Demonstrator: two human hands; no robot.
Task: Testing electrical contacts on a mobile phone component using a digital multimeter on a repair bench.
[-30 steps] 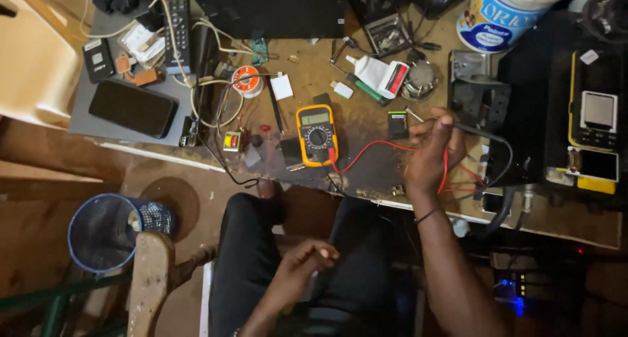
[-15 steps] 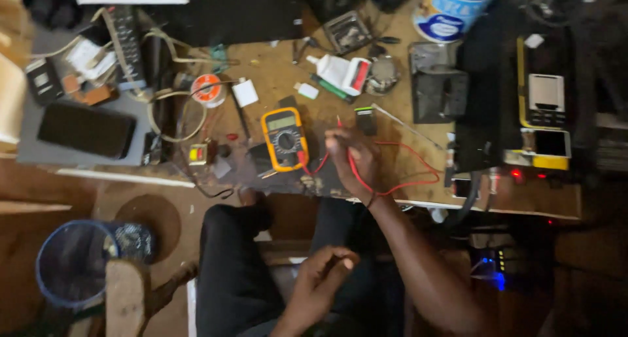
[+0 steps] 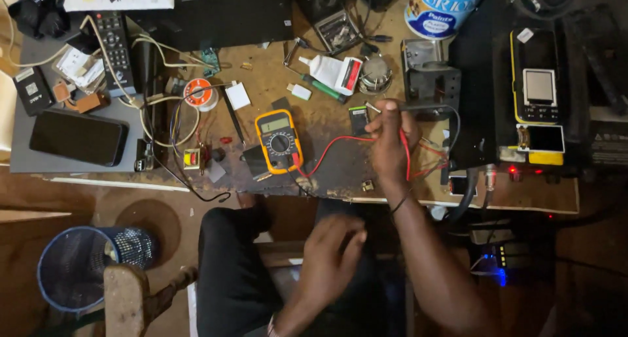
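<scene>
Two hands are showing, well apart. Your right hand (image 3: 390, 143) is reaching over the cluttered workbench (image 3: 288, 92), fingers pinching the black probe (image 3: 418, 106) near its tip, with the red test lead (image 3: 340, 144) draping across that hand and running back to the yellow multimeter (image 3: 279, 140). The multimeter is lying flat near the bench's front edge, just left of your right hand. Your left hand (image 3: 332, 258) is hanging low over your lap, fingers loosely curled and holding nothing visible. Beside the chair, a blue mesh bin (image 3: 88, 265) is sitting on the floor.
</scene>
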